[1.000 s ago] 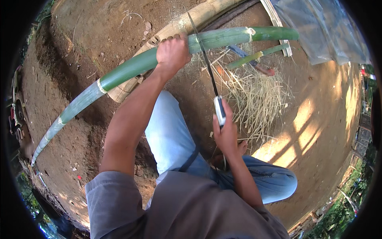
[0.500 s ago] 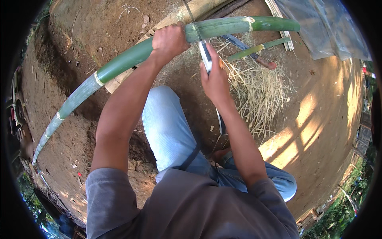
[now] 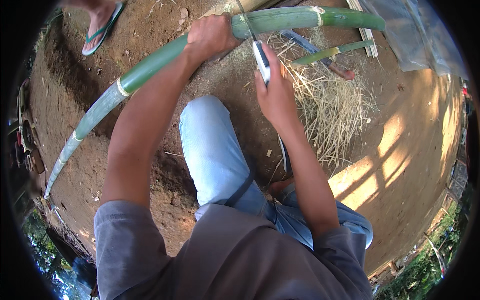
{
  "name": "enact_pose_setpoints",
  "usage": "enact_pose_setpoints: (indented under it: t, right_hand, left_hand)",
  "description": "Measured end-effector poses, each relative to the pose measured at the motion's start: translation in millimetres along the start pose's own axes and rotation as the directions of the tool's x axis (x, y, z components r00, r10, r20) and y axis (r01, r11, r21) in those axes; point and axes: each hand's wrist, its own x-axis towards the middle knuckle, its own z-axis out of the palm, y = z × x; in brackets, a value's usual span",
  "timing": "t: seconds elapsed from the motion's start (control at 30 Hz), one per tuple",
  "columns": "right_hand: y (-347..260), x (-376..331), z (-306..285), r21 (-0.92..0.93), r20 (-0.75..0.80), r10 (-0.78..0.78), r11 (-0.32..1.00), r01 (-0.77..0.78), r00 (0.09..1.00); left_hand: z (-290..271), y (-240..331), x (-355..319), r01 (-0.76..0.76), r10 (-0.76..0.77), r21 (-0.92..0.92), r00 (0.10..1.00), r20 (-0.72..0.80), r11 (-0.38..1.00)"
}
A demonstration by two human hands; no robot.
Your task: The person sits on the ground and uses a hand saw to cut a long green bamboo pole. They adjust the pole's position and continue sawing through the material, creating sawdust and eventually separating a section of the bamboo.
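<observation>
A long green bamboo pole [image 3: 160, 64] curves across the view from the lower left to the upper right. My left hand [image 3: 212, 34] is closed over the pole, just left of a thin saw blade. With my right hand [image 3: 276, 92] I grip the black and white handle of a hand saw [image 3: 260, 62]. Its narrow blade lies across the pole, close beside my left hand. Whether the blade has cut into the bamboo cannot be made out.
Pale bamboo shavings [image 3: 335, 115] lie right of my right hand. A large knife [image 3: 340, 69] and a thin green bamboo piece [image 3: 315, 56] rest beyond them. Clear plastic sheeting [image 3: 417, 37] is at the far right. Another person's sandalled foot [image 3: 101, 25] stands at the far left.
A sandalled foot has come into view at the upper left. The pole and both hands appear slightly higher in the picture as the view shifts. Both grips stay the same.
</observation>
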Motion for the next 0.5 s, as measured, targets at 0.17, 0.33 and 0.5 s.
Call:
enact_pose_setpoints:
  t: [0.17, 0.33, 0.5]
  right_hand:
    - [20.0, -78.7, 0.2, -0.018, -0.204, -0.16, 0.987, 0.16, 0.966]
    - [3.4, 29.0, 7.1, -0.03, -0.039, -0.069, 0.997, 0.067, 0.997]
    - [24.5, -50.9, 7.7, -0.037, -0.144, -0.159, 0.987, 0.155, 0.977]
  left_hand:
    - [-1.7, -9.1, 4.5, 0.01, -0.009, -0.019, 0.999, 0.049, 1.0]
    - [-7.0, 3.7, 10.5, -0.008, 0.008, -0.006, 0.998, 0.06, 1.0]
    - [-3.4, -8.0, 9.3, 0.018, -0.016, -0.017, 0.997, 0.075, 1.0]
